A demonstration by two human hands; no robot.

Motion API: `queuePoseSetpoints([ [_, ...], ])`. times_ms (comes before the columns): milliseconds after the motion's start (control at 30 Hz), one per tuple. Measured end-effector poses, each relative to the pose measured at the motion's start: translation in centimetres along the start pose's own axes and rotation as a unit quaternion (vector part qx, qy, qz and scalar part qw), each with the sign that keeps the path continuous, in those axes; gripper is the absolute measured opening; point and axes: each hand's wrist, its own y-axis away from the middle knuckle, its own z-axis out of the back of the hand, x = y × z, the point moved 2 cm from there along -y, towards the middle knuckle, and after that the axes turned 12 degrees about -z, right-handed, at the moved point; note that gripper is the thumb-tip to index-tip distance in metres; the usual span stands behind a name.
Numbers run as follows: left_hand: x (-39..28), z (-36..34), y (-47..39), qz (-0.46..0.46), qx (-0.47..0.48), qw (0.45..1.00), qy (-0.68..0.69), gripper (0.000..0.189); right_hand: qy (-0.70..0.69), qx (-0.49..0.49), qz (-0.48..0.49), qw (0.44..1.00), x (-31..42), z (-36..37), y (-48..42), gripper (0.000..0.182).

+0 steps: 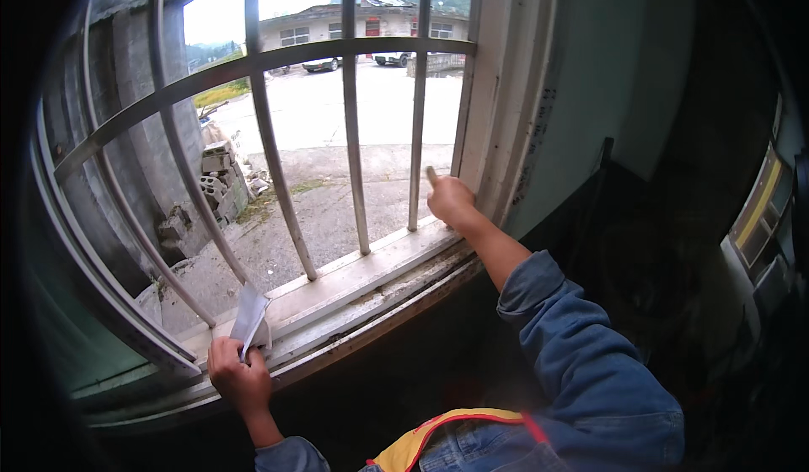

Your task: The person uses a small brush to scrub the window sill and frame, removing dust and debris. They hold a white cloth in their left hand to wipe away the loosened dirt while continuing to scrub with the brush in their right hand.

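Note:
My left hand (240, 371) grips a folded sheet of paper (251, 317) at the left part of the window sill (354, 270). The sheet stands up from the fist, close to the foot of a metal window bar (272, 175). At the sill's right end, my right hand (451, 200) is raised near the right window frame (499, 86). A finger or a small thing sticks up from it beside the rightmost bar (416, 137); which one I cannot tell, and the palm is hidden.
A flat crossbar (303, 51) joins the upright bars. Below the sill runs a dirty window track (379, 298). Outside are a pile of concrete blocks (221, 178), a paved yard (354, 111), parked vehicles (390, 59) and a low building (316, 26). A dark wall lies at right.

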Motion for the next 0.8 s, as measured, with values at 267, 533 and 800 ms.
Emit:
queuePoseSetpoints([
  [267,0.3,0.2,0.4,0.012,-0.002,1.000,-0.011,0.015,0.068,0.048,0.046,0.995,1.0,1.5,1.7,0.027],
  [533,0.2,-0.1,0.2,0.016,0.004,1.000,-0.001,0.015,-0.034,-0.068,0.066,0.995,-0.4,-1.3,-0.9,0.027],
  [800,0.1,0.2,0.3,0.029,0.014,0.999,-0.015,0.015,0.018,-0.007,0.057,0.998,-0.7,-0.2,0.5,0.026],
])
